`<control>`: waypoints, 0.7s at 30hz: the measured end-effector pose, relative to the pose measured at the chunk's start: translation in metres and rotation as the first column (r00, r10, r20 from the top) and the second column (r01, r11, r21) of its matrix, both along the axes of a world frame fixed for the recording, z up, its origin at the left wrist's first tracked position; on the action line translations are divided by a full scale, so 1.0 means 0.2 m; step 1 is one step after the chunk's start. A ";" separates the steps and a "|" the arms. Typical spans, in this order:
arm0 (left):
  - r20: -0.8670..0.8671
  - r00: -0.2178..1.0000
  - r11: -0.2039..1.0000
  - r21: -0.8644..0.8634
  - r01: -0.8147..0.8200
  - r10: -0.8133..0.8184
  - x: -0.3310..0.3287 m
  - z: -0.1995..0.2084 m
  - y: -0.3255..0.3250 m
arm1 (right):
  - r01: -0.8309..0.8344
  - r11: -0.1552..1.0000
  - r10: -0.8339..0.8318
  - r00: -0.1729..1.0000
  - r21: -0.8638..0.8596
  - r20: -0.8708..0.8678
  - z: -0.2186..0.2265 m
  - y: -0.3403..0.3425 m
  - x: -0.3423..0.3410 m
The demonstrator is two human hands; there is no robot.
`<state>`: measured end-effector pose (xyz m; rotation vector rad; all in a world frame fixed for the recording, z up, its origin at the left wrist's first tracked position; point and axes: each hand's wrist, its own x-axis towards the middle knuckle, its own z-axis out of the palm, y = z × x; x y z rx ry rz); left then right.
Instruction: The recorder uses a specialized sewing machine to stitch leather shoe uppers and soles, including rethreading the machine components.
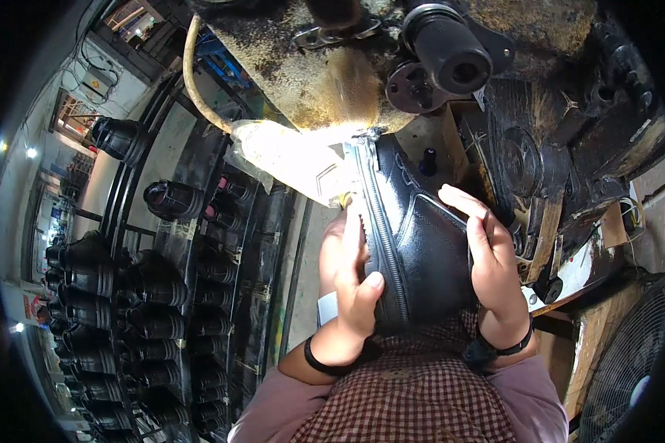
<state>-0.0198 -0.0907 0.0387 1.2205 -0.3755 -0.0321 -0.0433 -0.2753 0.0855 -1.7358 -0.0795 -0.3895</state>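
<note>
We see a dim workshop: a rack [162,310] of black boots at left, a grimy machine [332,66] above, a fan [628,369] lower right, lit windows [74,118] beyond.

I hold a black boot upper [414,236] between both hands, its toe end pushed up against the grimy machine [332,81] above; my left hand [351,284] clasps the side by the long zip [380,229], thumb laid on the leather; my right hand [491,262] cups the other side, fingers spread flat over the panel; a black handle [447,48] juts from the machine; to my left a rack [199,244] carries rows of black boots [137,295]; a fan [628,369] stands low at my right.
</note>
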 end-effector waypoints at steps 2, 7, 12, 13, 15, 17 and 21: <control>0.025 1.000 0.999 0.033 -0.016 0.015 0.04 0.07 0.01 | -0.013 1.000 0.013 1.000 0.018 0.012 -0.02 0.00 -0.01; -0.018 1.000 0.999 -0.032 -0.020 0.020 0.11 0.16 0.03 | -0.016 1.000 0.018 0.994 -0.024 0.110 -0.08 -0.01 0.00; -0.066 0.996 0.986 0.158 -0.051 0.062 0.22 0.20 0.08 | 0.042 0.988 -0.019 0.988 -0.151 0.152 -0.12 0.01 0.02; -0.017 1.000 0.990 0.142 -0.022 0.025 0.24 0.21 0.08 | 0.050 0.983 -0.023 0.988 -0.177 0.153 -0.13 0.01 0.02; -0.082 0.996 0.985 0.168 -0.028 0.042 0.29 0.24 0.08 | 0.062 0.977 -0.029 0.987 -0.203 0.160 -0.14 0.02 0.03; -0.084 0.994 0.980 0.192 -0.055 0.073 0.33 0.27 0.07 | 0.092 0.977 -0.053 0.978 -0.194 0.200 -0.16 0.02 0.04; -0.199 0.972 0.992 0.036 -0.123 0.128 0.34 0.28 0.00 | 0.062 0.998 -0.065 0.987 0.023 0.149 -0.21 0.04 0.08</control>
